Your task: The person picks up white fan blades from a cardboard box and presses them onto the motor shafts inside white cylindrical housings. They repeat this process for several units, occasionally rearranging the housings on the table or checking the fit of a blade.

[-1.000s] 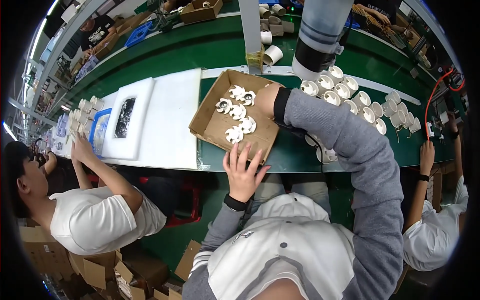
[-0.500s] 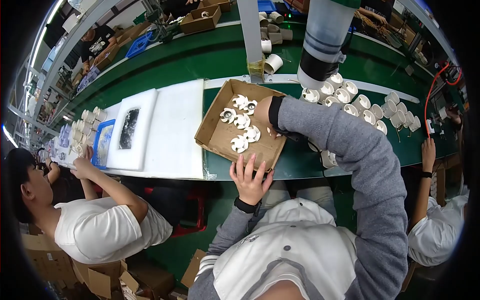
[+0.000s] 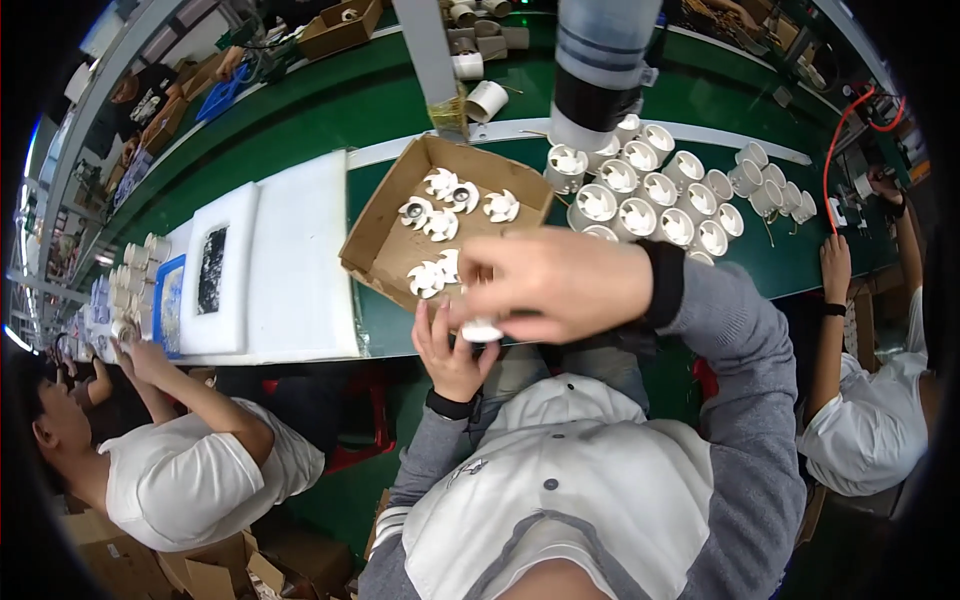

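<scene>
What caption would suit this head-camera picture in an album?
Right hand brings a small white part to the left hand, beside a cardboard box of white impellers.

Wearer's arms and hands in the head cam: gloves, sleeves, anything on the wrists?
No gloves: both the left hand and right hand are bare. Grey sleeves with black ribbed cuffs cover both arms. A black band sits at the left wrist. No cables or markings visible on the arms.

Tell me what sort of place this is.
Most likely a factory assembly line: a long green workbench, a cardboard box of white fan-shaped parts, rows of white cups, and seated co-workers either side.
</scene>
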Action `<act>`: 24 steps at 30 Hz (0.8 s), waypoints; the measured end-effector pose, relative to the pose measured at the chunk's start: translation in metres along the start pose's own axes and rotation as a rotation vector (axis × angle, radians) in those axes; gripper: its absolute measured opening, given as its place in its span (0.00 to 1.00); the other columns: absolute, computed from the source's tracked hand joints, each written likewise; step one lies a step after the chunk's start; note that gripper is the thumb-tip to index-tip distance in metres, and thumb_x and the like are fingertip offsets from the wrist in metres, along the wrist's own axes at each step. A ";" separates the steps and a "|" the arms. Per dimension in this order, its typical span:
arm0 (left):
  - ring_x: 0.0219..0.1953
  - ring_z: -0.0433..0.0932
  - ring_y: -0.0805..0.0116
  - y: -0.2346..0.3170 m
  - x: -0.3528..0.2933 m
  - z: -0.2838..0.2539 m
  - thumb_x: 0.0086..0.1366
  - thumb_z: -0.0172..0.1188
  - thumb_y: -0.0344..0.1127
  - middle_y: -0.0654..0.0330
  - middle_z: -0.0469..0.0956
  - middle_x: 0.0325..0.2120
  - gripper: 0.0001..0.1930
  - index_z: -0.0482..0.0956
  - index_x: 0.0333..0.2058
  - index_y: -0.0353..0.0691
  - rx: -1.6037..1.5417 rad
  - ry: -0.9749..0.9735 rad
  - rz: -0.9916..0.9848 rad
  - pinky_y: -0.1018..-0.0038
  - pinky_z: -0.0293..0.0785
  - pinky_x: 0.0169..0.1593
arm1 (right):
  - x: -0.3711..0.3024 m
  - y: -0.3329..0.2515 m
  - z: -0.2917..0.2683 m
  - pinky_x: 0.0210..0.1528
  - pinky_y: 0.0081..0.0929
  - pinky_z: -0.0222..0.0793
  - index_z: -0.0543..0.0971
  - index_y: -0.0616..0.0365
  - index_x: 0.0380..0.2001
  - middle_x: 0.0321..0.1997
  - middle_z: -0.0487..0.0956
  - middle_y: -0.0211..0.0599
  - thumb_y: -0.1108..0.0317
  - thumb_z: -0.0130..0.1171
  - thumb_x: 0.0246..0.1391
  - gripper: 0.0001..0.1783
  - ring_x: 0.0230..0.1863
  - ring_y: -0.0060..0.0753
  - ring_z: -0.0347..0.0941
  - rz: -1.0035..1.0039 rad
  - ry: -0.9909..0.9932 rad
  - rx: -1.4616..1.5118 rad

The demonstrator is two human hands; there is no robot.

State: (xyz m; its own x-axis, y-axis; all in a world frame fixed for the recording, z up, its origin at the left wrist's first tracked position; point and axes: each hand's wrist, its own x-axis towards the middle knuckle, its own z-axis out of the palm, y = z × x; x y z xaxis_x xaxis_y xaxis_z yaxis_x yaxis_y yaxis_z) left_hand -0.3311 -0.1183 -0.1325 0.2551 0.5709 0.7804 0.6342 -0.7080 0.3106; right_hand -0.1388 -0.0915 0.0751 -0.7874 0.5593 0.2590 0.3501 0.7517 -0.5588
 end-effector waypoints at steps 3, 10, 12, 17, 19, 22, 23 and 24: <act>0.59 0.58 0.38 0.004 0.007 -0.012 0.50 0.66 0.41 0.51 0.61 0.58 0.33 0.62 0.55 0.47 0.070 -0.052 -0.001 0.46 0.58 0.52 | -0.051 -0.025 0.003 0.39 0.27 0.69 0.76 0.54 0.45 0.42 0.70 0.42 0.78 0.58 0.45 0.20 0.37 0.38 0.71 -0.067 0.064 0.260; 0.64 0.48 0.34 0.025 0.030 -0.014 0.55 0.63 0.35 0.43 0.50 0.63 0.34 0.59 0.59 0.45 0.150 -0.166 -0.178 0.45 0.50 0.60 | -0.194 -0.012 -0.037 0.44 0.25 0.67 0.71 0.62 0.44 0.45 0.73 0.40 0.75 0.59 0.42 0.21 0.42 0.32 0.71 0.551 0.557 0.148; 0.65 0.46 0.36 0.023 0.040 -0.008 0.56 0.62 0.33 0.39 0.47 0.63 0.34 0.58 0.60 0.42 0.126 -0.096 -0.307 0.48 0.49 0.61 | -0.231 0.012 -0.065 0.44 0.23 0.67 0.72 0.61 0.41 0.43 0.73 0.36 0.72 0.59 0.42 0.19 0.42 0.29 0.71 0.736 0.598 -0.061; 0.65 0.47 0.38 0.025 0.041 0.003 0.56 0.61 0.31 0.35 0.47 0.62 0.33 0.58 0.59 0.37 0.079 0.009 -0.448 0.53 0.49 0.63 | -0.268 0.082 -0.109 0.39 0.22 0.68 0.74 0.59 0.36 0.36 0.75 0.32 0.71 0.61 0.40 0.15 0.37 0.25 0.72 0.980 0.504 -0.230; 0.65 0.48 0.38 0.021 0.035 0.007 0.56 0.61 0.31 0.35 0.48 0.62 0.33 0.58 0.59 0.37 0.101 -0.006 -0.435 0.53 0.50 0.63 | -0.272 0.102 -0.114 0.36 0.23 0.68 0.75 0.59 0.35 0.34 0.76 0.33 0.72 0.61 0.39 0.15 0.35 0.27 0.72 1.021 0.410 -0.286; 0.64 0.50 0.39 0.018 0.032 0.008 0.56 0.60 0.30 0.35 0.50 0.61 0.32 0.58 0.58 0.37 0.160 -0.036 -0.403 0.54 0.50 0.62 | -0.269 0.125 -0.114 0.32 0.25 0.69 0.75 0.60 0.31 0.29 0.76 0.37 0.72 0.63 0.36 0.14 0.31 0.30 0.73 0.962 0.238 -0.452; 0.64 0.51 0.39 0.019 0.031 0.010 0.56 0.61 0.30 0.36 0.51 0.61 0.31 0.59 0.57 0.37 0.155 -0.034 -0.413 0.54 0.51 0.62 | -0.269 0.130 -0.114 0.32 0.25 0.69 0.75 0.60 0.31 0.29 0.76 0.37 0.72 0.63 0.36 0.14 0.31 0.30 0.73 0.963 0.239 -0.448; 0.63 0.52 0.39 0.022 0.033 0.011 0.55 0.61 0.30 0.36 0.52 0.60 0.30 0.59 0.56 0.37 0.150 -0.033 -0.423 0.54 0.52 0.62 | -0.267 0.133 -0.115 0.33 0.27 0.69 0.76 0.60 0.30 0.28 0.77 0.37 0.71 0.64 0.36 0.14 0.31 0.33 0.73 1.016 0.176 -0.432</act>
State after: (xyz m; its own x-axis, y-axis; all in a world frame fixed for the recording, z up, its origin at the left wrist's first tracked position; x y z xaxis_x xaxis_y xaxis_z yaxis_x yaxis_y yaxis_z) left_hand -0.3014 -0.1105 -0.1062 -0.0283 0.8116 0.5835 0.7861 -0.3425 0.5145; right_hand 0.1766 -0.1007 0.0223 0.0355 0.9987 -0.0352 0.9640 -0.0435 -0.2623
